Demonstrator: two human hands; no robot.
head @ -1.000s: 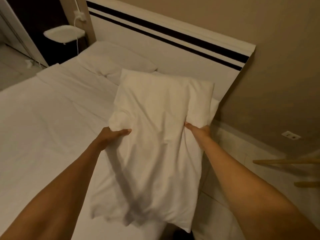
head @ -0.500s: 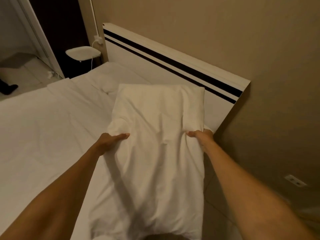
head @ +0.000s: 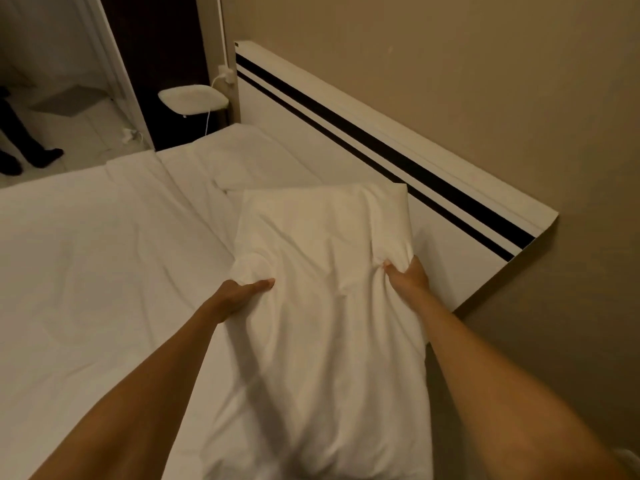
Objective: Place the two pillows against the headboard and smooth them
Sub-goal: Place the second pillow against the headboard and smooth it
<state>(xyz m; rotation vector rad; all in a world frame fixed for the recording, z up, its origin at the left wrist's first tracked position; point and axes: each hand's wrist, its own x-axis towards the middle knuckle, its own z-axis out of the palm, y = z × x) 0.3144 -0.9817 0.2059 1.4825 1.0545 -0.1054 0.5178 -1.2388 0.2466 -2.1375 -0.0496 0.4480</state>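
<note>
Hands grip the near pillow (head: 322,271) by its two sides, left hand (head: 239,296) and right hand (head: 407,280) each bunching fabric, probably to steer it against the headboard (head: 433,216). The other pillow (head: 249,161) already lies flat by the headboard's far end.

Both my arms reach forward, bare to the elbow and nearly straight, converging slightly toward twelve o'clock. My left hand (head: 242,294) sits at about eleven o'clock, palm turned inward, thumb on top pointing right, fingers tucked under and hidden. My right hand (head: 407,277) sits at about one o'clock, knuckles up, fingers clenched into a tight fist, wrist bent slightly down.
</note>
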